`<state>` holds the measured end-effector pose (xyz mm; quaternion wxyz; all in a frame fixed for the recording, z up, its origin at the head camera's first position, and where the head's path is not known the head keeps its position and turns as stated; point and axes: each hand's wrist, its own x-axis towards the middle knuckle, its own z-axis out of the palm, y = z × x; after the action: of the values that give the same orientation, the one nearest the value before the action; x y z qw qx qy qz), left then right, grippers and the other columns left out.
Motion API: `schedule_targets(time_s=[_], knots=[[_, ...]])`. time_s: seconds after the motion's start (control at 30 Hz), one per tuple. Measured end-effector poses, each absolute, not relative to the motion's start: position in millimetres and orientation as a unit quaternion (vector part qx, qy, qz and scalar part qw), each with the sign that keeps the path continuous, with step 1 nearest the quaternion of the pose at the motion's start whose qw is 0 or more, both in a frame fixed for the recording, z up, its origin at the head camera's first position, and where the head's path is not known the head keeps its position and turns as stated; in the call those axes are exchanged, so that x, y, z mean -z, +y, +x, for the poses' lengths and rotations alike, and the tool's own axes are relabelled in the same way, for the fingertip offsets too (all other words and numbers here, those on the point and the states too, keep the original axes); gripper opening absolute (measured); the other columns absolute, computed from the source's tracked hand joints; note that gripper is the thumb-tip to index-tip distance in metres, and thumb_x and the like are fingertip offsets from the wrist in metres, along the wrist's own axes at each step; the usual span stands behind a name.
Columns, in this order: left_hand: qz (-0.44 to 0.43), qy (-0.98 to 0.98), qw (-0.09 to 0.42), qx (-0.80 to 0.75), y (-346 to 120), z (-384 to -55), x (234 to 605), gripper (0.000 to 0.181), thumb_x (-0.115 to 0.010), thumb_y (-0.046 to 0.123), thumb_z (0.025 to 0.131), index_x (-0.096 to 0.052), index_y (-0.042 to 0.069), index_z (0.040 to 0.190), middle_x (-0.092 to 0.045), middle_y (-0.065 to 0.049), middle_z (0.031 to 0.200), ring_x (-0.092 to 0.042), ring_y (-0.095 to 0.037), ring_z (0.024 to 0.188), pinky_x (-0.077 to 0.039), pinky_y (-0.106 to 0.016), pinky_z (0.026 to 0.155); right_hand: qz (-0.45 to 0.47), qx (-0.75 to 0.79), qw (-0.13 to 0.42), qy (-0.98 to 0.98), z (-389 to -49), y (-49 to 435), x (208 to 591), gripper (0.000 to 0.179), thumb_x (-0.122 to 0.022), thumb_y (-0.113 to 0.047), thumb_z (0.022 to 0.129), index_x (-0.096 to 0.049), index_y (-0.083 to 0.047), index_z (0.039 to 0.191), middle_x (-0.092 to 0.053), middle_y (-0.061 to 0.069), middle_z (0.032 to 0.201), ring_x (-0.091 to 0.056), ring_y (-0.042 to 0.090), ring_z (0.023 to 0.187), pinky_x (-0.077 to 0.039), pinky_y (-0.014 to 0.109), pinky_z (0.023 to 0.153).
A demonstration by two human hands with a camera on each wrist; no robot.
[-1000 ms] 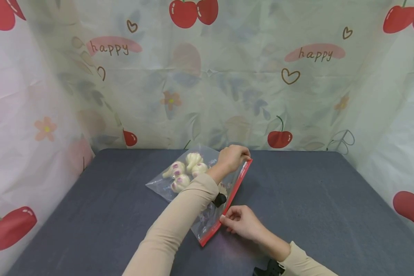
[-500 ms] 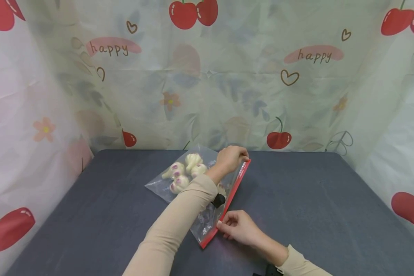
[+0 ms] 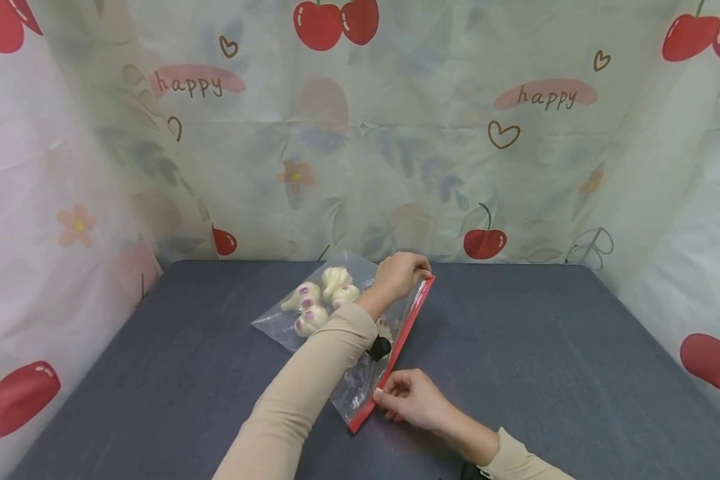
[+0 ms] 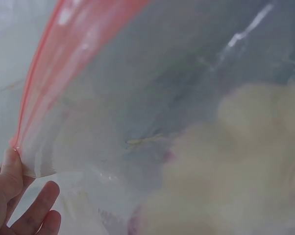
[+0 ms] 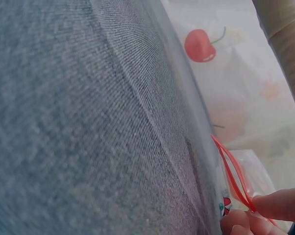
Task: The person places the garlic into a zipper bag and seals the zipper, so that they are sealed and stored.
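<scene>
A clear zip bag (image 3: 354,393) with a red zip strip (image 3: 409,320) lies slanted on the dark table, with several white and purple garlic bulbs (image 3: 336,283) inside. My left hand (image 3: 399,275) reaches across the bag and pinches the far end of the strip; the left wrist view shows its thumb and finger at the bag's corner. Close to the strip's near end, my right hand (image 3: 417,400) pinches the red edge between thumb and finger. In the right wrist view two red lines of the strip (image 5: 231,169) stand apart beyond the fingers and meet at them. My left forearm hides part of the bag.
The dark cloth-covered table (image 3: 546,360) extends on both sides of the bag. A curtain (image 3: 366,153) printed with cherries and flowers hangs behind it and along the sides. A black wrist device (image 3: 380,348) shows beneath my left sleeve, over the bag.
My right hand has slid a short way along the red strip toward its near corner, pinching it. The left hand keeps hold of the far end, nearly still.
</scene>
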<state>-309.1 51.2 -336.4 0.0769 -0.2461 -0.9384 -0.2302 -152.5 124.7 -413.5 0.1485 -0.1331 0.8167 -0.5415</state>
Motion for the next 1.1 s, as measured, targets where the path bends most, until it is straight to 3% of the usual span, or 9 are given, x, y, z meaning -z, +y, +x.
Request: schedule_targets(time_s=[0.57, 1.1], knots=[[-0.245, -0.937, 0.081, 0.234, 50.2, -308.1, 331.3, 0.016, -0.057, 0.036, 0.090, -0.071, 0.027, 0.091, -0.070, 0.010, 0.094, -0.064, -0.011, 0.081, -0.049, -0.029, 0.069, -0.128, 0.565, 0.180, 0.795, -148.3, 121.4, 412.6, 0.027, -0.065, -0.016, 0.087, -0.063, 0.011, 0.081, -0.063, 0.003, 0.063, -0.058, 0.005, 0.052, -0.050, 0.023, 0.048], [-0.254, -0.933, 0.048, 0.250, 51.5, -306.6, 329.7, 0.018, -0.056, 0.036, 0.091, -0.070, 0.025, 0.093, -0.070, 0.009, 0.095, -0.060, -0.008, 0.074, -0.043, -0.021, 0.061, -0.073, 0.584, 0.239, 0.773, -147.1, 121.0, 415.0, 0.027, -0.065, -0.022, 0.088, -0.066, 0.005, 0.085, -0.066, -0.001, 0.067, -0.062, 0.006, 0.056, -0.054, 0.024, 0.053]])
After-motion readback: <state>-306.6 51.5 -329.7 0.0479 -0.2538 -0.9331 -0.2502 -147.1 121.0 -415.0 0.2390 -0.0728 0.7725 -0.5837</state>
